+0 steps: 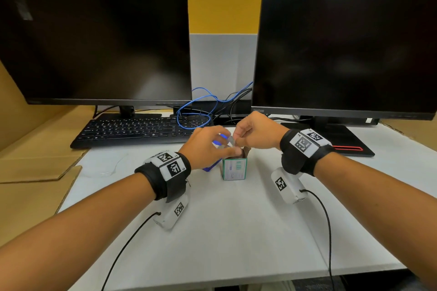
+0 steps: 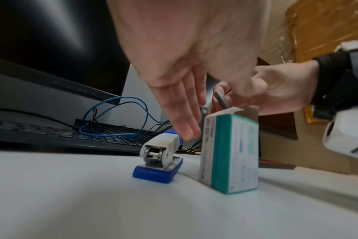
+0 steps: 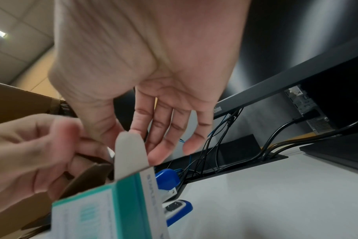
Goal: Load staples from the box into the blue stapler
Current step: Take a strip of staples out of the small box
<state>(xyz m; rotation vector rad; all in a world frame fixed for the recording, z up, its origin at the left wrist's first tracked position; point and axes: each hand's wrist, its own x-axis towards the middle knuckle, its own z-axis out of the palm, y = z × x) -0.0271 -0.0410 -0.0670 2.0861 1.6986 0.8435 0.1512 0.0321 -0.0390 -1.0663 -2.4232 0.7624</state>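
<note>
1. Staple box (image 1: pixel 234 168) – stands upright on the white table (image 1: pixel 236 231), top flaps open, near the table's middle in front of the two monitors.
2. Blue stapler (image 2: pixel 159 160) – lies on the table just left of the staple box, close beside it. In the head view it is mostly hidden under the left hand; the left wrist view shows its blue base and white upper part.
3. Staple strip (image 2: pixel 221 99) – a grey metallic strip held tilted directly above the open mouth of the box, between the two hands.
4. Right hand (image 1: pixel 256 133) – above the box, fingers curled. The thumb and forefinger appear to pinch the staple strip; the contact point is blurred.
5. Left hand (image 1: pixel 205 146) – over the stapler and the box's left edge. Its thumb and forefinger meet the right hand's at the strip in the head view, while the remaining fingers (image 2: pixel 180 113) extend straight and point down toward the stapler without touching it. Whether this hand actually pinches the strip cannot be told.
6. Surroundings – a black keyboard (image 1: pixel 137 129) and a loop of blue cable (image 1: pixel 201 106) lie behind the hands.
</note>
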